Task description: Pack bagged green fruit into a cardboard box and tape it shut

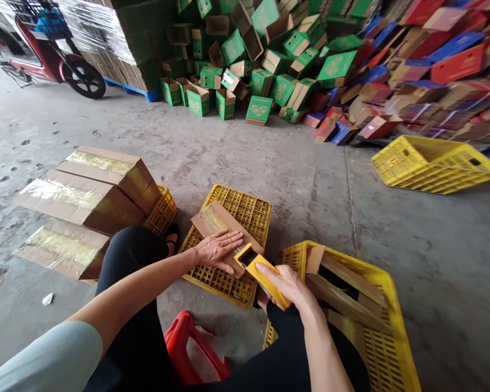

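Observation:
A small cardboard box (216,219) with clear, yellowish tape along its top lies on an upturned yellow plastic crate (251,202). My left hand (219,249) rests flat on this box, fingers stretched out. In my right hand (283,280) is a yellow hand-held tool (265,268) with a dark opening at its front; its exact kind is not clear. The tool's front end is at the near right end of the box, and I cannot tell whether it touches. My right fingers wrap round the tool's body, partly hidden beneath it.
Taped cartons (69,198) stand at my left over a yellow crate (163,209). At my right, a yellow crate (386,272) holds open cartons (351,294). A red stool (183,335) is beneath me. Green boxes (259,109) pile up behind, with another yellow crate (404,160) at right.

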A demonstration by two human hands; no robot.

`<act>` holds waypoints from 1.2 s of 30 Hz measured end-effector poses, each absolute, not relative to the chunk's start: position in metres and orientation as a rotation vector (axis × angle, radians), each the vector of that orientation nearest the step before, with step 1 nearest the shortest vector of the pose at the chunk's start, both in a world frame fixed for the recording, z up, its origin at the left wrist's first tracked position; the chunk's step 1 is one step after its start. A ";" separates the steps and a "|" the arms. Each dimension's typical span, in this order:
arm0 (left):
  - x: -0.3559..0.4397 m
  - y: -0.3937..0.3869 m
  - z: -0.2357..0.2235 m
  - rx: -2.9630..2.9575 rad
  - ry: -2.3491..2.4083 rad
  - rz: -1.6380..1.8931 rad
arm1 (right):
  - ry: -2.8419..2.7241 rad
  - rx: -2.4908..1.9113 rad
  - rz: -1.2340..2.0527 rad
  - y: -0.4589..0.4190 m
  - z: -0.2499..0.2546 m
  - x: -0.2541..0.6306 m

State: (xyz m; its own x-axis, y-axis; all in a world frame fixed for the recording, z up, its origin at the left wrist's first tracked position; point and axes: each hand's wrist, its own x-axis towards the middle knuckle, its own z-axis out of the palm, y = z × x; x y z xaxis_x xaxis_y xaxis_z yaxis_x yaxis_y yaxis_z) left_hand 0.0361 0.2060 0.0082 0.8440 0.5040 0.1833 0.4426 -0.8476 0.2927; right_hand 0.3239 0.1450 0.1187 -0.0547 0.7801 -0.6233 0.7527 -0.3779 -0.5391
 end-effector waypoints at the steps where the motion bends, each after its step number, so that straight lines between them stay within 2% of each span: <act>1: 0.037 0.204 0.009 2.783 0.731 0.367 | -1.719 -2.131 1.493 0.145 0.119 0.324; 11: 0.061 0.180 0.006 2.798 0.752 0.406 | -1.635 -2.094 1.667 0.142 0.127 0.318; 36: 0.081 0.163 0.003 2.824 0.888 0.419 | -1.564 -2.145 1.647 0.121 0.133 0.334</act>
State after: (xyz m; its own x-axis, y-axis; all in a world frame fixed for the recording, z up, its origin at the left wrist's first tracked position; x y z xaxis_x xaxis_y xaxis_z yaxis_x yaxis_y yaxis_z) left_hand 0.0815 0.1630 0.0025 0.7854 0.5791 0.2186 0.5367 -0.8131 0.2253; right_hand 0.3337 0.1211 0.1334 -0.0572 0.6966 -0.7151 0.6780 -0.4987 -0.5400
